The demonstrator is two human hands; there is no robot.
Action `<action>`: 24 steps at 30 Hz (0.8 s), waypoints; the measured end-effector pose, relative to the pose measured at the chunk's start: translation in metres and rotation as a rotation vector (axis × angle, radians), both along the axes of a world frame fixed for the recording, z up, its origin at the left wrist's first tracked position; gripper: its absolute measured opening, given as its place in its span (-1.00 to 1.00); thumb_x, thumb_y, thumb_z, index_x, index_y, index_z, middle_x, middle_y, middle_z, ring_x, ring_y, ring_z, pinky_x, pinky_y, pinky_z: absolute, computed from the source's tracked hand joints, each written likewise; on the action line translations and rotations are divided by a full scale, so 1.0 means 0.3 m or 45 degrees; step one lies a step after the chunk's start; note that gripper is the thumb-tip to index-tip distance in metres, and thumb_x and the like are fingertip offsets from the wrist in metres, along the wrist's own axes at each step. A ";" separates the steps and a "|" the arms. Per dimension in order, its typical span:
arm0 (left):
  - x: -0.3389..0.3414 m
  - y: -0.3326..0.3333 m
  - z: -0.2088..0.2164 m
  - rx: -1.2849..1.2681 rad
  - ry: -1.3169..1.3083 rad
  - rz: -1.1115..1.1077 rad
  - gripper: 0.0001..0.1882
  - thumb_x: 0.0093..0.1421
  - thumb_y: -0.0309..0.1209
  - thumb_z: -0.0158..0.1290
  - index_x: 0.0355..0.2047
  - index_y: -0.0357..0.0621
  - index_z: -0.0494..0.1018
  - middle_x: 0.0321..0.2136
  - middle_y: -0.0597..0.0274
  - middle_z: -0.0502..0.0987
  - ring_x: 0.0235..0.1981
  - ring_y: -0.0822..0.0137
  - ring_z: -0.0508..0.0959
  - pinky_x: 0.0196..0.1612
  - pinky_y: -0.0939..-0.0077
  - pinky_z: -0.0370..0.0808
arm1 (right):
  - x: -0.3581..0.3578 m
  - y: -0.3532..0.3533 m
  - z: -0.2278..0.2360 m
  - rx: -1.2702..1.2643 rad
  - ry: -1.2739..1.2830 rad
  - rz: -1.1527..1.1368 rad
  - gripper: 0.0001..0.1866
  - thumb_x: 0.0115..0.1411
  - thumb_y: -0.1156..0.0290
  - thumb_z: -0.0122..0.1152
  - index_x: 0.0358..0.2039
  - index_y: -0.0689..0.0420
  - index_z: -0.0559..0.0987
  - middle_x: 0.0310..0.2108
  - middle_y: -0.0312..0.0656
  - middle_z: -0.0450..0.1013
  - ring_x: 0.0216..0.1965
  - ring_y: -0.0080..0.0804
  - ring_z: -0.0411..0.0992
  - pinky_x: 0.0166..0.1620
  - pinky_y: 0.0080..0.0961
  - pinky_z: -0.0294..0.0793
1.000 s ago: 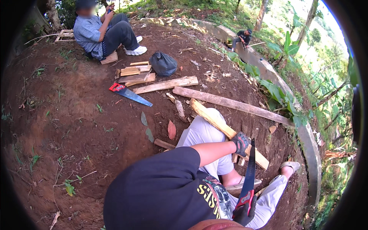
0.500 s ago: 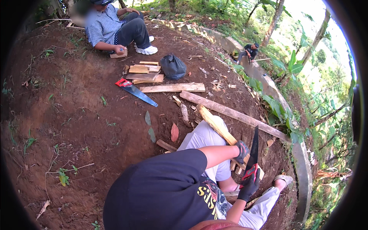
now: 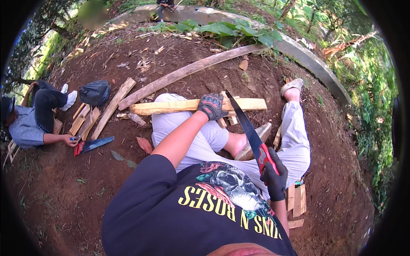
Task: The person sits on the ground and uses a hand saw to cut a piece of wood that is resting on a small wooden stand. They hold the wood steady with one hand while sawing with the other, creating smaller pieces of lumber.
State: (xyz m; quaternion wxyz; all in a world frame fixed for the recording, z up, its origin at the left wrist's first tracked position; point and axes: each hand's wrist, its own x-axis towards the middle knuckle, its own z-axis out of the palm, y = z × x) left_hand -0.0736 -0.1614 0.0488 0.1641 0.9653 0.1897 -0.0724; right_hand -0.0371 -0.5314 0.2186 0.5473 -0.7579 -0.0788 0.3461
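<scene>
My left hand (image 3: 211, 106), in a dark grey glove, presses down on a long pale wooden plank (image 3: 166, 107), its fingers wrapped over the top. The plank lies across my left thigh and continues right over some short wood pieces (image 3: 232, 119). In my right hand (image 3: 274, 177), also gloved, is the red handle of a handsaw (image 3: 250, 132). Its dark blade points up and to the left, with the tip beside the plank just right of my left hand. From this view I cannot tell whether the blade touches the wood.
At left sits another person (image 3: 27, 132), a hand beside a second handsaw (image 3: 98, 144) on the soil. Cut boards (image 3: 85, 121) and a black plastic bag (image 3: 95, 92) lie nearby. A long board (image 3: 183, 77) stretches toward a low concrete wall (image 3: 316, 55). More wood pieces (image 3: 299, 200) lie at my right.
My view has swung round, so the plank now runs level across it and the other person appears farther left. My left hand stays on the plank, and the handsaw stays in my right.
</scene>
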 end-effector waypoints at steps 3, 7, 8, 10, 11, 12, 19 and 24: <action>0.017 -0.006 0.011 -0.047 0.059 0.019 -0.26 0.11 0.19 0.31 0.07 -0.15 0.55 -0.05 -0.04 0.68 0.01 -0.01 0.68 0.11 0.05 0.58 | 0.039 0.118 -0.118 -0.043 -0.085 0.029 -0.46 0.35 0.32 0.25 0.33 0.10 0.57 -0.29 -0.24 0.62 -0.49 -0.64 0.48 -0.39 -0.55 0.50; 0.026 0.005 0.009 -0.062 0.096 -0.012 -0.20 0.13 0.27 0.25 0.12 -0.14 0.54 0.03 -0.02 0.66 0.09 0.04 0.66 0.15 0.07 0.56 | 0.157 0.414 -0.361 0.028 -0.146 0.075 -0.42 0.31 0.28 0.34 0.35 -0.01 0.57 -0.13 -0.12 0.67 -0.34 -0.55 0.56 -0.24 -0.48 0.59; 0.028 0.005 0.012 -0.060 0.065 -0.027 -0.21 0.12 0.25 0.27 0.11 -0.14 0.54 0.03 -0.03 0.66 0.08 0.02 0.66 0.15 0.07 0.56 | 0.196 0.481 -0.426 0.135 -0.148 0.045 -0.41 0.30 0.27 0.35 0.35 -0.01 0.57 -0.10 -0.08 0.68 -0.28 -0.49 0.60 -0.17 -0.44 0.61; 0.020 0.005 0.020 -0.061 0.008 -0.021 -0.23 0.10 0.21 0.31 0.08 -0.16 0.54 0.01 -0.06 0.65 0.07 -0.02 0.66 0.17 0.07 0.55 | 0.271 0.583 -0.489 0.081 -0.329 0.073 -0.40 0.29 0.26 0.37 0.35 -0.02 0.57 0.03 -0.05 0.68 -0.05 -0.24 0.65 0.07 -0.31 0.58; 0.020 0.001 0.027 -0.043 0.030 -0.014 -0.22 0.10 0.22 0.31 0.09 -0.16 0.54 0.02 -0.06 0.65 0.08 -0.02 0.66 0.17 0.07 0.55 | 0.295 0.596 -0.497 0.064 -0.371 0.105 -0.40 0.29 0.26 0.38 0.35 -0.02 0.57 0.07 -0.04 0.67 0.04 -0.17 0.64 0.15 -0.28 0.55; 0.027 -0.006 0.035 -0.026 0.049 -0.011 -0.22 0.10 0.23 0.31 0.09 -0.17 0.53 0.03 -0.06 0.64 0.09 -0.02 0.65 0.18 0.07 0.54 | 0.295 0.593 -0.507 0.097 -0.420 0.108 -0.41 0.30 0.27 0.37 0.35 -0.03 0.57 0.04 -0.05 0.67 -0.03 -0.22 0.65 0.08 -0.30 0.57; 0.014 -0.019 0.013 -0.015 0.066 0.011 -0.22 0.09 0.25 0.29 0.07 -0.13 0.57 0.02 0.00 0.66 0.09 0.03 0.65 0.15 0.07 0.56 | 0.160 0.438 -0.407 0.118 -0.054 0.056 -0.42 0.35 0.38 0.30 0.39 -0.07 0.54 -0.23 -0.23 0.62 -0.51 -0.64 0.45 -0.44 -0.54 0.50; 0.015 -0.014 0.010 -0.030 0.092 0.051 -0.24 0.09 0.24 0.29 0.04 -0.14 0.56 0.00 0.00 0.67 0.05 0.03 0.67 0.13 0.06 0.57 | 0.079 0.196 -0.277 0.072 -0.096 0.077 -0.40 0.34 0.37 0.25 0.40 0.04 0.50 -0.28 -0.24 0.60 -0.52 -0.63 0.45 -0.46 -0.53 0.46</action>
